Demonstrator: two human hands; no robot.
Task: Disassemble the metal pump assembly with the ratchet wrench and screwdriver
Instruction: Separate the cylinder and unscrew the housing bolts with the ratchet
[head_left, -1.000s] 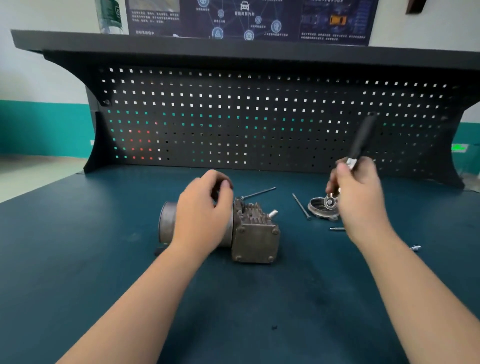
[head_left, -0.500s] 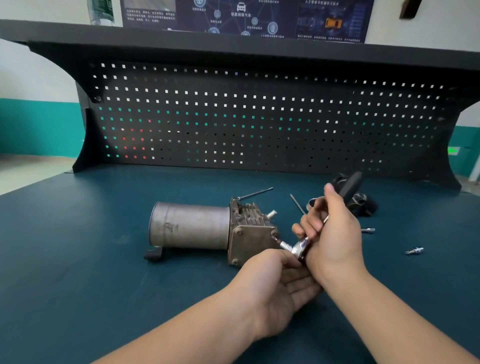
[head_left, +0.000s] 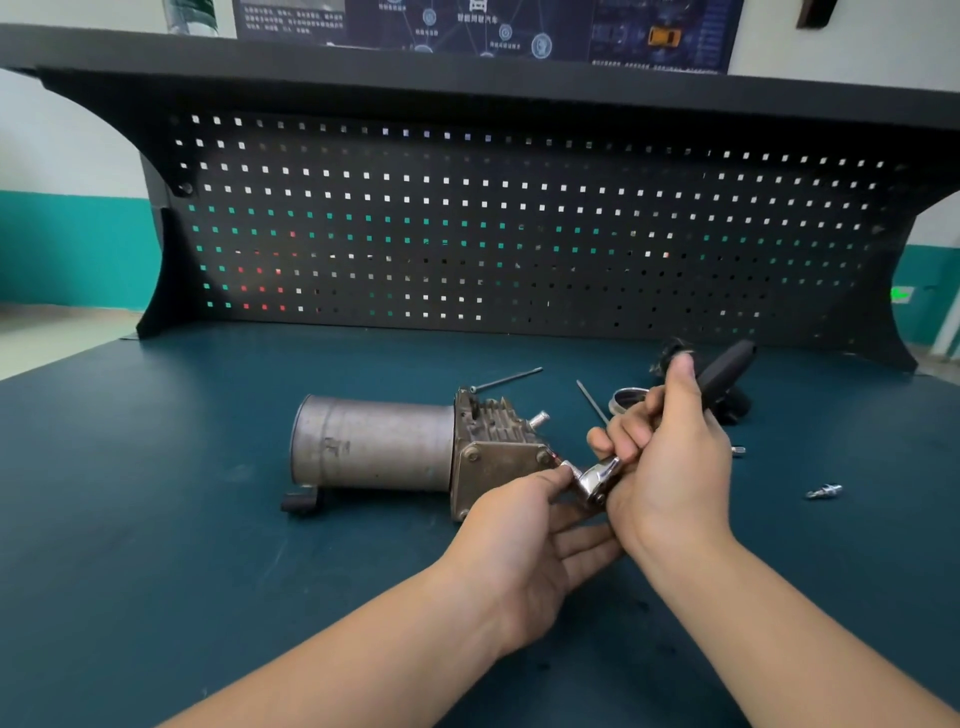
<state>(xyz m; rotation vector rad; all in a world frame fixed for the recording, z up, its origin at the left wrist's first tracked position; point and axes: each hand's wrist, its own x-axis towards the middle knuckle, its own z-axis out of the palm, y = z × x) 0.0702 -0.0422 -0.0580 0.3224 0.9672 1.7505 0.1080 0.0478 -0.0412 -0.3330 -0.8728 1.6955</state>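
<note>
The metal pump assembly lies on its side on the dark blue bench, its grey cylinder to the left and its finned square head to the right. My right hand grips the ratchet wrench near its chrome head, and the black handle sticks up past my thumb. The wrench's socket meets the bolt at the head's upper right corner. My left hand pinches the socket end with thumb and forefinger; its other fingers lie straight beneath the wrench.
A removed round metal cover and a black part lie behind my right hand. Two long thin bolts rest behind the pump. A small fitting lies at the right. A black pegboard backs the bench.
My left hand left the cylinder and came to the socket end. My right hand brought the wrench down from beside the round cover to the head's corner bolt.
</note>
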